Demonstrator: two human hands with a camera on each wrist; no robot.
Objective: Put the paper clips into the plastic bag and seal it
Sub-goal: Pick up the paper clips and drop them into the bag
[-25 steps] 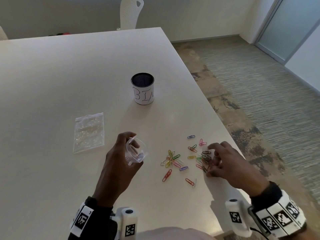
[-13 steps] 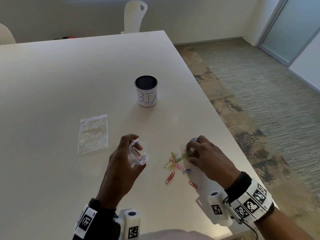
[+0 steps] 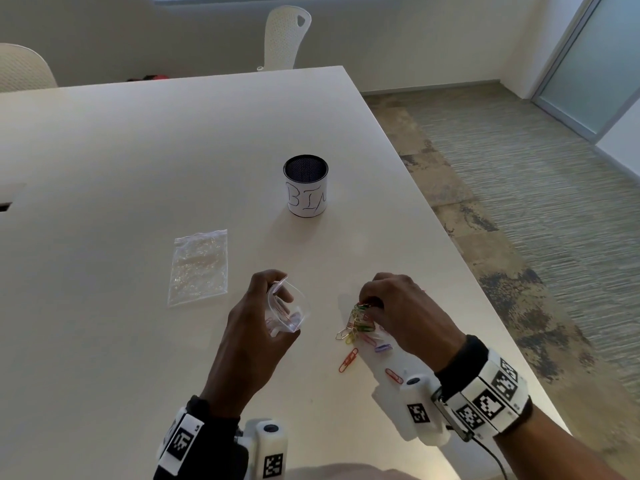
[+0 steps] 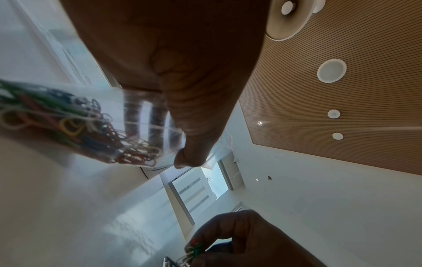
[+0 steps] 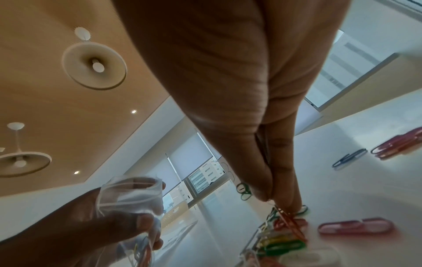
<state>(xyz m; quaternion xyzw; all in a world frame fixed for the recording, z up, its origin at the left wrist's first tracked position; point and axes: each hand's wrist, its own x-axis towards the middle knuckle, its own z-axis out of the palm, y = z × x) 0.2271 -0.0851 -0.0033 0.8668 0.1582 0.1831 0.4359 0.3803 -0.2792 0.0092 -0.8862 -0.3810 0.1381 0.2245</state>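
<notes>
Right hand [image 3: 405,313], having swept the scattered paper clips [image 3: 360,318] together, is pinching a bunch for my left hand [image 3: 256,327]'s gripped, open-mouthed plastic bag [image 3: 289,311].

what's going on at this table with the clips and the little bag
A person is filling a small clear plastic bag with coloured paper clips. The left hand holds the bag with its mouth open; some clips are already inside. The right hand pinches a bunch of clips above the white table. More clips lie loose below it. A second clear bag lies flat to the left, with a cup marked BIN beyond.
</notes>
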